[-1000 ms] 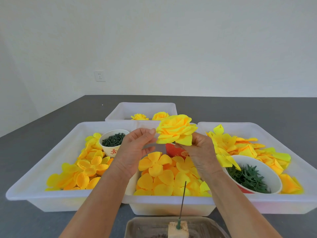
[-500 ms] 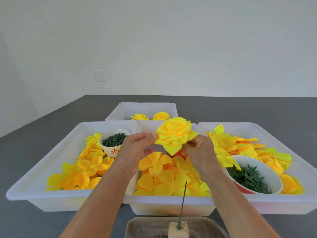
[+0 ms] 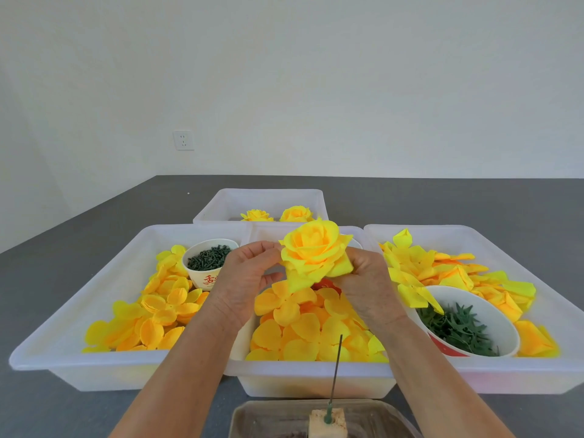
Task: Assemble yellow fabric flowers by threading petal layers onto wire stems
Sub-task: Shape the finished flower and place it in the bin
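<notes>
flower [image 3: 314, 248] now faces the camera, rotated from a second ago; left hand [image 3: 245, 276] and right hand [image 3: 363, 279] pinch its outer petals, shaping nearly complete.

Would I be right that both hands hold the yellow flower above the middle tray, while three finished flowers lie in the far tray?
Not quite: the head view shows two finished flowers in the far tray, not three. Both the left hand and right hand do hold the yellow flower above the middle tray.

Grey table [image 3: 442, 200]: four white bins [image 3: 94, 311], brown tray [image 3: 252, 418] at near edge.
</notes>
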The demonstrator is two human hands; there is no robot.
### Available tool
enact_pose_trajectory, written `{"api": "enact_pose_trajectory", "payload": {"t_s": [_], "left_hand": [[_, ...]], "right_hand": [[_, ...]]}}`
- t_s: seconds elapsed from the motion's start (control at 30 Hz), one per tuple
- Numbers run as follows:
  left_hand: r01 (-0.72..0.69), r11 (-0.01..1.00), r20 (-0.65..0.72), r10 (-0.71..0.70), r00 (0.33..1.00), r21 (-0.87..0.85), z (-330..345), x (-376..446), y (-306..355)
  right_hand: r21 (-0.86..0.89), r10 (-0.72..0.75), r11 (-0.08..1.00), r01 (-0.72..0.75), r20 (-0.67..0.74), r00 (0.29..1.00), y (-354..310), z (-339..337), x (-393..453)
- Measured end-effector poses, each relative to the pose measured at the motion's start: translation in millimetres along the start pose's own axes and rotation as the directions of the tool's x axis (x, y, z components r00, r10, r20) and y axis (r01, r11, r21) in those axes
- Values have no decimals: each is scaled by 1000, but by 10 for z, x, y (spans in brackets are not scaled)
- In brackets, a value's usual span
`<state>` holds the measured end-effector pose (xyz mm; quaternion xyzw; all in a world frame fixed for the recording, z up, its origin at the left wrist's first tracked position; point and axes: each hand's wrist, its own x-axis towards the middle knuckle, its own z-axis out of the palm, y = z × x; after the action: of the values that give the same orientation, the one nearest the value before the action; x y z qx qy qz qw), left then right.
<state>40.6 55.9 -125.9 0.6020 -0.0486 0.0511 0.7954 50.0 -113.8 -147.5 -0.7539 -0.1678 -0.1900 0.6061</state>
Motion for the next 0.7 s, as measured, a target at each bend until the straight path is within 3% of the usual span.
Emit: {"api": "enact_pose_trajectory", "payload": {"t_s": [0.13, 0.7], "left_hand": [[-6, 999, 62, 8, 998, -32, 7, -12, 12], [-32, 996, 81, 39, 996, -87, -38, 23, -5]], "right_hand": [[3, -9, 1000, 9, 25, 1000, 10, 9, 2], [52, 59, 997, -59, 1, 998, 31, 15, 0]]}}
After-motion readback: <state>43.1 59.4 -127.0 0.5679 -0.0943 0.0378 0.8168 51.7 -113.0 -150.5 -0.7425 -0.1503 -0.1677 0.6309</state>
